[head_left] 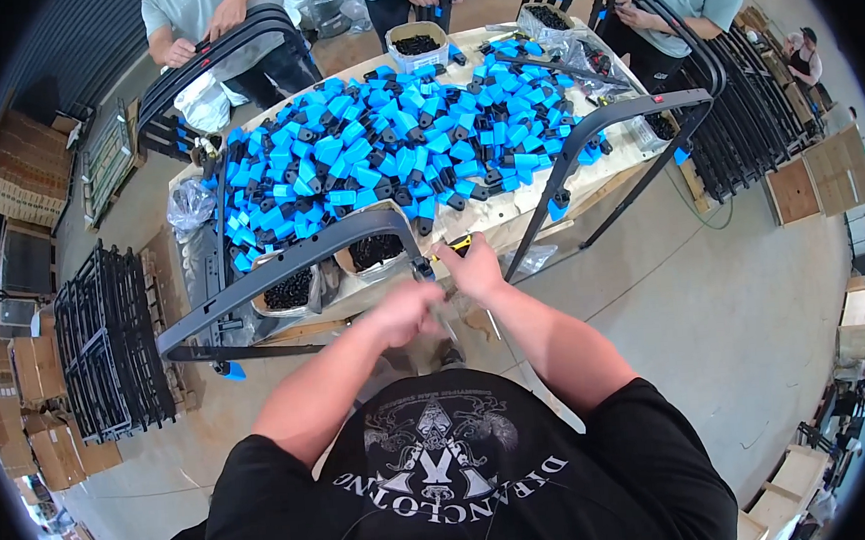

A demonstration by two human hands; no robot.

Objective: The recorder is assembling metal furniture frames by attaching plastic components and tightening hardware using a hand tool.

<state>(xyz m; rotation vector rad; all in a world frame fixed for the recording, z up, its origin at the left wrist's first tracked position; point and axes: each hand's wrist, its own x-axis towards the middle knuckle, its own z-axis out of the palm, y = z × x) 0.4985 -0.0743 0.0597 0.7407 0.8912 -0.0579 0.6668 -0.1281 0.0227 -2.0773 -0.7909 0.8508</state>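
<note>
My right hand (474,269) is closed round a small yellow-and-black tool (459,242), whose kind I cannot make out. To its left, my left hand (407,312) is curled and smeared by motion; what it holds is hidden. Thin pale rod-like shapes show just below both hands, too blurred to name. Beside my hands ends a black curved tube frame (296,253), which rests across the table's near left edge. Behind it spreads a large heap of blue-and-black plastic parts (354,145).
An open box of small black pieces (376,252) stands at the near edge of the wooden table (493,209). Another black frame (584,139) leans at the right. Three co-workers stand across the table with similar frames. Stacked black frames (111,338) fill the left floor.
</note>
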